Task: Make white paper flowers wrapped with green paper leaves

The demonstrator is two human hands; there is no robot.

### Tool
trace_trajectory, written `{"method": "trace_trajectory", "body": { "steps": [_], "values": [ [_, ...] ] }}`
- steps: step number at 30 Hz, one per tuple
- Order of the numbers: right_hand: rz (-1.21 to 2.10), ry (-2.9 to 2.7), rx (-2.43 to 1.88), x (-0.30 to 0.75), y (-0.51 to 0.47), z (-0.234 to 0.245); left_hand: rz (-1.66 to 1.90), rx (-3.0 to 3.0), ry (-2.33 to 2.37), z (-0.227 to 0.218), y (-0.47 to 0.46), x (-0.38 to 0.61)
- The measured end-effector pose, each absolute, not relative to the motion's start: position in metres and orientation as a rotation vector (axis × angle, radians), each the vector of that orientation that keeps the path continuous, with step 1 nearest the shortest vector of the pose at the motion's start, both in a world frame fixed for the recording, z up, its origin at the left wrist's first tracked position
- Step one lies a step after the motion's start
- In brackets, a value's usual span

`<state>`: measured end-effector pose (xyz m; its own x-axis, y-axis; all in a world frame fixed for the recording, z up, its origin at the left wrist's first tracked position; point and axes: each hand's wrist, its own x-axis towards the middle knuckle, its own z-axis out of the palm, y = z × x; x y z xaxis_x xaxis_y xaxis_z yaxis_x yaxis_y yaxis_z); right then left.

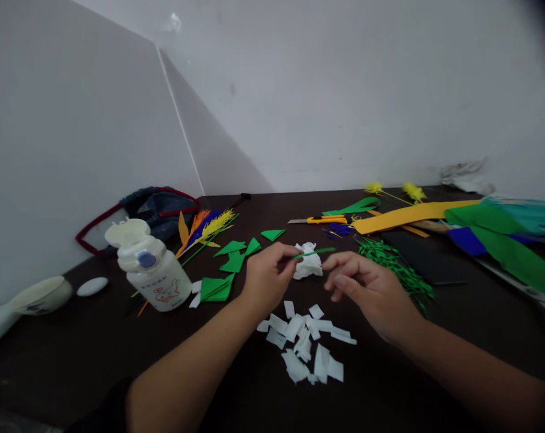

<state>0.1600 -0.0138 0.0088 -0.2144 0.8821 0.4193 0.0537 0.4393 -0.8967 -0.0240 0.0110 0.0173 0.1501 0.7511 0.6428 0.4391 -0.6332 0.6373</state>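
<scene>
My left hand (268, 275) pinches a thin green stick (315, 252) that points right, over a dark table (119, 349). My right hand (366, 287) hovers just right of the stick's tip with its fingers loosely curled and nothing in them. A crumpled white tissue (307, 263) lies right behind the stick. Below both hands lies a heap of several white paper scraps (306, 344). Green paper leaf shapes (229, 258) lie to the left of my left hand.
A white glue bottle (150, 267) stands at the left, with a bowl (40, 294) and a denim bag (157, 207) beyond it. Feathery paper stems (204, 228), a yellow utility knife (328, 220), green paper shreds (396, 267), and yellow, green and blue sheets (488, 231) lie at the back and right.
</scene>
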Motion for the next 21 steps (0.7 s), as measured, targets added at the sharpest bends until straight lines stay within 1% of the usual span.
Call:
{"method": "trace_trajectory", "body": {
  "steps": [3, 6, 12, 21],
  "values": [
    [0.704, -1.675, -0.779, 0.161, -0.018, 0.011, 1.602, 2.633, 1.016, 0.017, 0.006, -0.023],
    [0.565, -1.689, -0.722, 0.161, -0.021, 0.012, 1.614, 2.783, 0.955, 0.017, 0.004, -0.022],
    [0.593, -1.667, -0.697, 0.161, -0.024, 0.012, 1.704, 2.810, 0.865, 0.019, -0.002, -0.016],
    [0.249, -1.780, -0.626, 0.167, -0.027, 0.010, 1.753, 2.727, 0.838, 0.022, -0.006, -0.018]
  ]
}}
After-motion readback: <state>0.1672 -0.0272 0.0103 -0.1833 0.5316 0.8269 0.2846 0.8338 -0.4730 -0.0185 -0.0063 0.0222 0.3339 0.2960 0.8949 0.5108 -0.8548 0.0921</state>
